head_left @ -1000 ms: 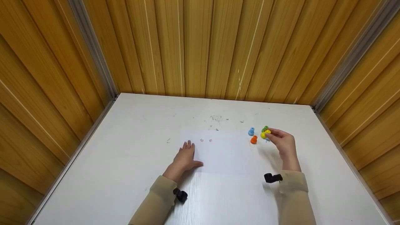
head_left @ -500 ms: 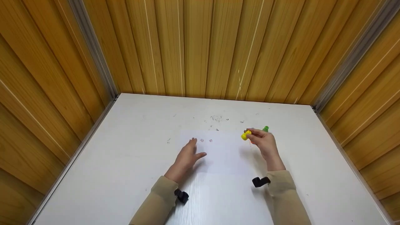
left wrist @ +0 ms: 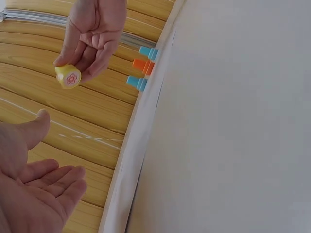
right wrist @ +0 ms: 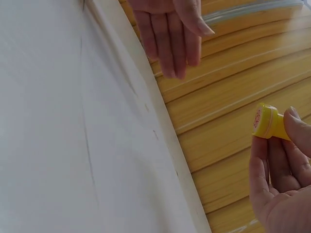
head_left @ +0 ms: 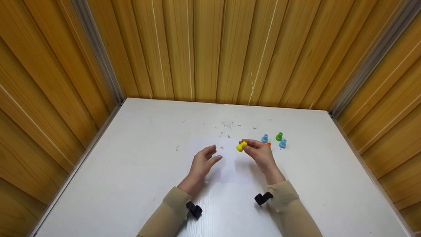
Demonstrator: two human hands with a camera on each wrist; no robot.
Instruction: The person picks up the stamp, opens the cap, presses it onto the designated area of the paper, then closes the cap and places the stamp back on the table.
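My right hand [head_left: 261,157] pinches a yellow stamp [head_left: 241,146] between thumb and fingers, raised over a white sheet of paper [head_left: 228,172]. A red flower design shows on the stamp's face [left wrist: 71,78] in the left wrist view, turned toward my left hand. Held up to the left of the stamp, my left hand [head_left: 201,162] is empty, its fingers relaxed and thumb apart. In the right wrist view the left palm [right wrist: 167,36] faces the stamp across a gap. A small flower print [head_left: 221,147] marks the paper between the hands.
Right of the paper stand a blue stamp [head_left: 265,138], a green stamp [head_left: 279,136], another blue stamp [head_left: 283,143] and an orange stamp [head_left: 268,144], partly hidden by my right hand. Dark smudges [head_left: 227,124] mark the white table [head_left: 131,158]. Wood-look panels [head_left: 204,49] enclose it.
My right hand has carried the yellow stamp left from beside the other stamps to over the paper. My left hand has lifted off the paper and turned toward the stamp.
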